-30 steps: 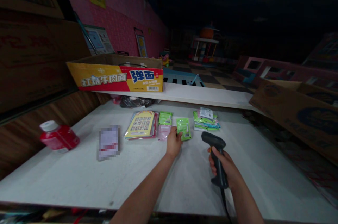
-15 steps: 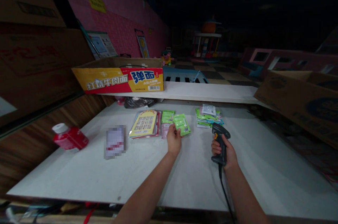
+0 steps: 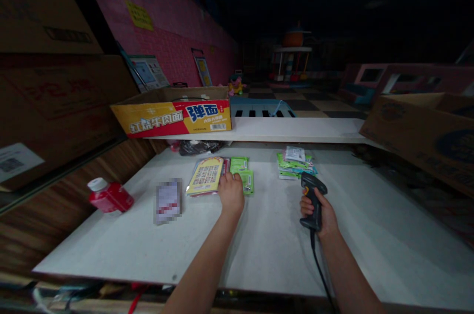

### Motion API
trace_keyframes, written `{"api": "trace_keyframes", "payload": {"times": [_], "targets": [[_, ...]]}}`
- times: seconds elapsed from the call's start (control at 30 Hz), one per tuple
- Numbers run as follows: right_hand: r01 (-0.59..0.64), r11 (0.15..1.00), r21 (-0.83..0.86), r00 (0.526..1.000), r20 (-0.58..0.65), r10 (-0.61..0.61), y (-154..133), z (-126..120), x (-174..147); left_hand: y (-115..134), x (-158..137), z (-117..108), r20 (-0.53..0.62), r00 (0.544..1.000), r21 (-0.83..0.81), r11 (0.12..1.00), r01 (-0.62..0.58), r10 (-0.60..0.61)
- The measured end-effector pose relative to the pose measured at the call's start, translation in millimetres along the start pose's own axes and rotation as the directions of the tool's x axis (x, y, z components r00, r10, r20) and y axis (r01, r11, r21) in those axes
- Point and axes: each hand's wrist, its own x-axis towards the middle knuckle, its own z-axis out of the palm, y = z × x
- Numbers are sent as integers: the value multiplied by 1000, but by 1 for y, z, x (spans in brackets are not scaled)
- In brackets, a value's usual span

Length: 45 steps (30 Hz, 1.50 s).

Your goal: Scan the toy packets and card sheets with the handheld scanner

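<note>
A green packet (image 3: 249, 181) lies against the person's left hand (image 3: 232, 192), just to its right and nearer it than the right hand (image 3: 326, 217); its long axis is part-hidden. The left hand's fingers curl at the packet's edge, whether pinching I cannot tell. The right hand grips a dark handheld scanner (image 3: 315, 209), packet pile (image 3: 295, 163) beyond.

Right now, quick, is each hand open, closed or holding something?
Left hand: fingers curled beside the nearer green packet; grip cannot be told.
Right hand: closed around the dark scanner.
</note>
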Motion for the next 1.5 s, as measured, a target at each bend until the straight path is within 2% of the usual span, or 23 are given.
{"api": "trace_keyframes", "payload": {"times": [0.07, 0.13, 0.2, 0.37, 0.6, 0.83, 0.97, 1.07, 1.17, 1.23, 1.33, 1.43, 1.5], "targets": [[2, 1000, 6, 1000, -2, -2, 0, 0, 0, 1, -7, 5, 56, 984, -37, 986, -165, 167], [1, 1000, 5, 1000, -1, -1, 1, 0, -1, 1, -13, 16, 104, 935, -132, 937, -324, 338], [11, 1000, -3, 1000, 9, -11, 1, -1, -2, -1, -16, 28, 120, 903, -192, 902, -386, 412], [19, 1000, -18, 1000, 23, -18, 2, 1, -4, -4, -20, 47, 101, 930, -217, 920, -327, 355], [23, 999, -47, 1000, 5, -23, 1, 3, -5, -5, -22, 52, -8, 973, -264, 938, -223, 229], [38, 995, -96, 999, 14, -37, 1, 6, -4, -5, -20, 45, -64, 955, -337, 895, -293, 289], [82, 993, -85, 997, -3, -82, 0, 8, -4, 19, -4, 40, -93, 951, -474, 827, -303, 295], [156, 984, -82, 987, -24, -158, -2, 7, -4, 52, 24, 43, -53, 964, -648, 725, -232, 261], [213, 974, -78, 975, -40, -217, -3, 5, -3, 92, 60, 46, 76, 981, -767, 639, -55, 176], [218, 974, -63, 974, -41, -221, -4, 3, -1, 117, 82, 46, 118, 987, -783, 621, 27, 106], [216, 976, -38, 975, -40, -217, -4, 2, 1, 146, 106, 44, 193, 981, -735, 657, 167, -32], [220, 974, -64, 975, -32, -222, -3, 3, 3, 160, 119, 47, 290, 950, -686, 665, 293, -119], [225, 971, -80, 973, -28, -228, -3, 4, 3, 164, 124, 51, 340, 926, -706, 605, 368, -165]]}}
